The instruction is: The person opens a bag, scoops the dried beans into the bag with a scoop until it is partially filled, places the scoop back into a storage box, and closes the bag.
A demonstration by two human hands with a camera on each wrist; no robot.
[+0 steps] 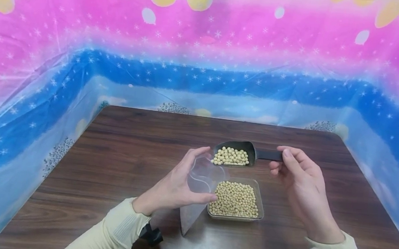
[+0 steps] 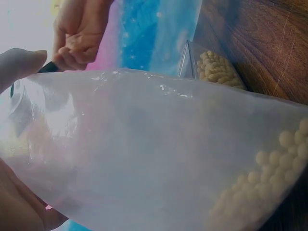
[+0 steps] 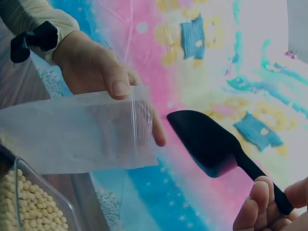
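Note:
My left hand [image 1: 175, 185] holds a clear zip bag [image 1: 191, 217] by its mouth, thumb on the near side and fingers on the far side, with the mouth spread. Pale round soybeans [image 2: 260, 185] lie at the bottom of the bag in the left wrist view. Between thumb and fingers, my right hand [image 1: 305, 187] pinches the handle of a black scoop [image 1: 269, 155]. A heap of soybeans [image 1: 231, 156] fills much of the scoop, whose lip is at the bag's mouth, above a clear container [image 1: 261, 209] of soybeans.
The container stands on a dark wood table [image 1: 131, 146], just right of the bag. A pink and blue patterned cloth [image 1: 203, 76] encloses the table's back and sides. Each wrist carries a black strap mount [image 1: 152, 235].

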